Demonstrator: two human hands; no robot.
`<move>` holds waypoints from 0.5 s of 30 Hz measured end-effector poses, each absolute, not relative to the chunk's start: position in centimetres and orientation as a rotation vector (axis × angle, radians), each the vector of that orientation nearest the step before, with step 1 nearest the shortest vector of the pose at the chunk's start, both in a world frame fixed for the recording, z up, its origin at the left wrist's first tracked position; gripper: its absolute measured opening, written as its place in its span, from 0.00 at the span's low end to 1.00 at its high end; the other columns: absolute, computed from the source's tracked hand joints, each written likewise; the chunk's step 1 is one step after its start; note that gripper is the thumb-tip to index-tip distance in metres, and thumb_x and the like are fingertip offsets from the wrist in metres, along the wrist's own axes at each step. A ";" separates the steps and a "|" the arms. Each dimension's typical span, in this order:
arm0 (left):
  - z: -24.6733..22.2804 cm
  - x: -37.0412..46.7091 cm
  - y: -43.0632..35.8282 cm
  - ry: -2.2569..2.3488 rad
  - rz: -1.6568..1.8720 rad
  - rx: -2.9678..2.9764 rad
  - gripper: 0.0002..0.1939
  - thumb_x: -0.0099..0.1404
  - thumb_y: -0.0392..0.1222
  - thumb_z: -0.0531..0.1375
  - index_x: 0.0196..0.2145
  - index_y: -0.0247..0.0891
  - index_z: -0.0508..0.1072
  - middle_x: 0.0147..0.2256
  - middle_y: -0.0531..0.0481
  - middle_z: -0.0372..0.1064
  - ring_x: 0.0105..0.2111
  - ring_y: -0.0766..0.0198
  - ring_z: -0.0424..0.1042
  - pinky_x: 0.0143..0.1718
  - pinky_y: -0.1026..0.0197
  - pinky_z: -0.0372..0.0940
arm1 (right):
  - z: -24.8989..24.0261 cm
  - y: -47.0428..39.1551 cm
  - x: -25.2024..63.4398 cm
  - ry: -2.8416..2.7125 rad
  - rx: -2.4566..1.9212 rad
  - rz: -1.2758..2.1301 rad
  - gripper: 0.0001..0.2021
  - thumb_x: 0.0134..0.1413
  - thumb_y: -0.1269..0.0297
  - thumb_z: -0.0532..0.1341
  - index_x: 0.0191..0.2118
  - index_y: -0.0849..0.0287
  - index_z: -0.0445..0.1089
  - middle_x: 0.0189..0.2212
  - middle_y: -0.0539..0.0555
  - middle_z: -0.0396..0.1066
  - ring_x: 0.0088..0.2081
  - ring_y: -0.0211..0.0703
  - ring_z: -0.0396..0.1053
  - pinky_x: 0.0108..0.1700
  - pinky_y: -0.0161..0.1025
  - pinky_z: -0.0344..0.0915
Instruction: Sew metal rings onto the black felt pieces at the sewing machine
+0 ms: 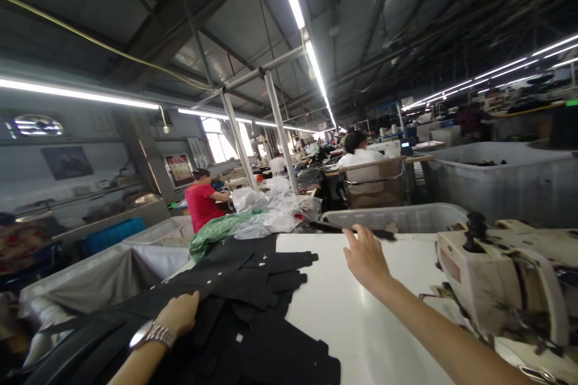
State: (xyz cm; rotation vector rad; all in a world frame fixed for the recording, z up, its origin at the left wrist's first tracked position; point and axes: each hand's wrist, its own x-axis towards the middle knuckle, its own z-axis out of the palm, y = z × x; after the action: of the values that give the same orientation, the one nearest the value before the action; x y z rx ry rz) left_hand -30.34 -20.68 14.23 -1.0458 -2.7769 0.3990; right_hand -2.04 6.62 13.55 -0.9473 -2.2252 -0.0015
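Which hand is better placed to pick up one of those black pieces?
Probably the left hand: it is at the black pieces, while the right hand is away from them, over the white tabletop.

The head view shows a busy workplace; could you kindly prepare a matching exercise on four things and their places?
1. Flat black fabric pieces
2. Silver metal wristwatch
3. Cream-coloured sewing machine
4. Green plastic sheeting

A. Worn just behind the left hand
B. Against crumpled clear plastic
C. Around the left hand
D. At the white tabletop's right side

Pairs: 1-C; 2-A; 3-D; 4-B
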 end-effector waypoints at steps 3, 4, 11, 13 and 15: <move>15.6 -29.1 -20.8 -2.688 0.511 -1.093 0.19 0.58 0.24 0.44 0.37 0.26 0.73 0.38 0.36 0.71 0.40 0.52 0.69 0.41 0.55 0.61 | 10.6 4.8 -1.7 -2.361 -0.875 0.121 0.18 0.48 0.76 0.55 0.48 0.68 0.63 0.45 0.65 0.61 0.47 0.53 0.58 0.44 0.43 0.59; 16.2 -28.8 -20.7 -2.660 0.531 -1.105 0.20 0.59 0.24 0.43 0.36 0.26 0.73 0.37 0.37 0.71 0.40 0.52 0.69 0.41 0.55 0.60 | 10.0 4.4 -1.6 -2.394 -0.850 0.167 0.18 0.48 0.76 0.55 0.47 0.68 0.64 0.44 0.64 0.62 0.45 0.51 0.60 0.43 0.42 0.59; 16.7 -27.8 -20.8 -2.632 0.507 -1.179 0.11 0.58 0.38 0.53 0.35 0.31 0.72 0.38 0.37 0.70 0.40 0.48 0.68 0.39 0.53 0.60 | 8.7 2.4 -1.1 -2.471 -0.720 0.428 0.16 0.49 0.76 0.54 0.45 0.67 0.65 0.41 0.59 0.65 0.43 0.47 0.61 0.45 0.40 0.59; 15.3 -27.5 -21.1 -2.695 0.463 -1.155 0.11 0.59 0.39 0.52 0.33 0.32 0.72 0.37 0.38 0.71 0.38 0.50 0.69 0.36 0.55 0.62 | 8.3 2.2 -0.8 -2.472 -0.702 0.492 0.16 0.49 0.76 0.53 0.45 0.68 0.65 0.41 0.60 0.65 0.43 0.48 0.61 0.45 0.41 0.59; 14.2 -27.3 -21.5 -2.751 0.402 -1.124 0.13 0.60 0.40 0.49 0.31 0.34 0.72 0.35 0.40 0.72 0.36 0.50 0.71 0.33 0.56 0.62 | 7.9 2.1 -0.3 -2.468 -0.688 0.559 0.16 0.48 0.77 0.52 0.45 0.69 0.65 0.41 0.61 0.64 0.43 0.50 0.61 0.45 0.43 0.58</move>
State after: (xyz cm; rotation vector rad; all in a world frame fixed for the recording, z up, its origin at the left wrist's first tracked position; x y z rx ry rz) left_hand -27.35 -21.45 14.15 -1.1235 -2.7515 0.4019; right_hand -0.25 2.13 7.88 -0.6880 -2.4676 0.5591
